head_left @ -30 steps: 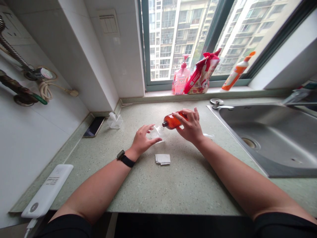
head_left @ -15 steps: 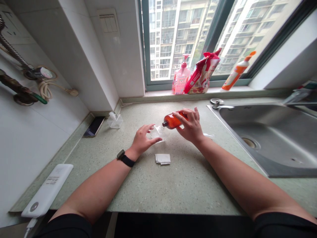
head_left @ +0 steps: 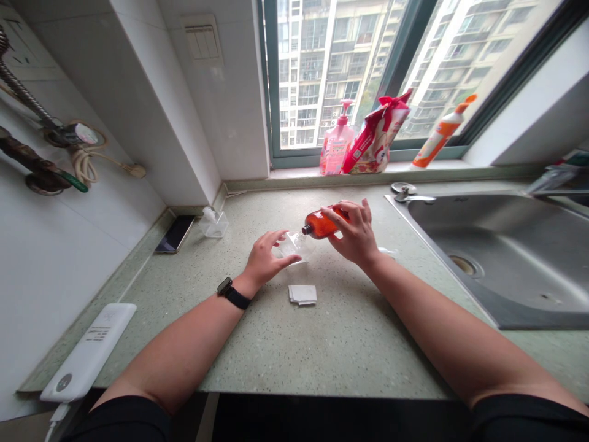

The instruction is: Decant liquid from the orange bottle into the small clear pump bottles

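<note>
My right hand [head_left: 356,236] grips a small amber bottle [head_left: 319,224] and tips it on its side, its dark open mouth pointing left over a small clear glass cup [head_left: 293,246]. My left hand [head_left: 265,258] curls round that cup and steadies it on the speckled green counter [head_left: 294,344]. A black band sits on my left wrist. A folded white paper square [head_left: 302,294] lies on the counter just in front of both hands.
A steel sink [head_left: 501,258] fills the right side. On the sill stand a pink pump bottle [head_left: 337,144], a red pouch [head_left: 375,138] and an orange-capped bottle [head_left: 439,135]. A phone [head_left: 175,234], a clear dispenser [head_left: 214,223] and a white power bank [head_left: 89,353] lie left.
</note>
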Motion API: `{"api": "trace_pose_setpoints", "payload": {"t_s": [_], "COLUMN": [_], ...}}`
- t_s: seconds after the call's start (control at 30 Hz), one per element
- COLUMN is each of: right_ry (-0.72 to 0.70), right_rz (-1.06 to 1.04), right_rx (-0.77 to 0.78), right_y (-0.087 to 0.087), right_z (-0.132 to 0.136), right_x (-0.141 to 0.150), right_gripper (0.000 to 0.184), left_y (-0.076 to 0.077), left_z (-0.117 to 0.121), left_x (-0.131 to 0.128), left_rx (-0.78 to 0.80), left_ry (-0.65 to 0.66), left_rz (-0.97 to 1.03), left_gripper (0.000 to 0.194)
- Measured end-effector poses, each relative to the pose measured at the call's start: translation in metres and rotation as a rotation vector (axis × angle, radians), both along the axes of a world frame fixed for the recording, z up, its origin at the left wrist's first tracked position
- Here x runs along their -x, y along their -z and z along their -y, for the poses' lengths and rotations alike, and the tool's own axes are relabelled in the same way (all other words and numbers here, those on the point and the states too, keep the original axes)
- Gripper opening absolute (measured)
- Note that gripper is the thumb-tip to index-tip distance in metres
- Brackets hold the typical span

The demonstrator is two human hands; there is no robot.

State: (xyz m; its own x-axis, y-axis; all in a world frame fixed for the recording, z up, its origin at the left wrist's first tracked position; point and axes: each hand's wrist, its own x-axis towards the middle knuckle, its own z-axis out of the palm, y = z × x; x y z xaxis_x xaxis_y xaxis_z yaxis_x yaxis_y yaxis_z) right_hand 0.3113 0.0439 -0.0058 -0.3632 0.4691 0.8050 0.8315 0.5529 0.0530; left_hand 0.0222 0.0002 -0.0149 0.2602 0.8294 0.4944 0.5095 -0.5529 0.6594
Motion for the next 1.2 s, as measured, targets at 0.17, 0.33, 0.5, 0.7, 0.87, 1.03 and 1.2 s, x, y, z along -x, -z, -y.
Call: {"api": "trace_pose_setpoints", "payload": {"t_s": [0.17, 0.33, 0.5, 0.7, 0.87, 1.03, 1.2], "right_ry": [0.001, 0.008, 0.006, -0.003, 0.003, -0.010, 0.013], "right_rz": [0.007, 0.006, -0.002, 0.003, 0.001, 0.004, 0.005], "right_rx": [0.002, 0.011, -0.001, -0.013, -0.001, -0.008, 0.021], "right_y": [0.0006, 0.0017, 0.0013, 0.0007, 0.0005, -0.0004, -0.0003], "right_z": [-0.0005, -0.0012, -0.0011, -0.0012, -0.0008, -0.0001, 0.0002], "right_x": [-0.0006, -0.0010, -0.0003, -0.0004, -0.0006, -0.0012, -0.0014], "right_gripper": [0.092, 0.093, 0.091, 0.086, 0.087, 0.087, 0.088], "left_y": [0.0003, -0.0007, -0.0009, -0.0003, -0.0011, -0.0012, -0.0012], "left_z": [-0.0003, 0.0007, 0.0009, 0.0003, 0.0014, 0.0012, 0.0008], "left_x": [0.0001, 0.0001, 0.0002, -0.0001, -0.0003, -0.0007, -0.0007], "left_rx": [-0.005, -0.013, -0.017, -0.013, -0.014, -0.017, -0.006], "left_ry": [0.002, -0.001, 0.000, 0.003, 0.003, 0.009, 0.012], "left_rz": [0.004, -0.005, -0.007, -0.002, -0.006, 0.003, 0.009], "left_gripper": [0.076, 0.075, 0.075, 0.075, 0.076, 0.075, 0.075]}}
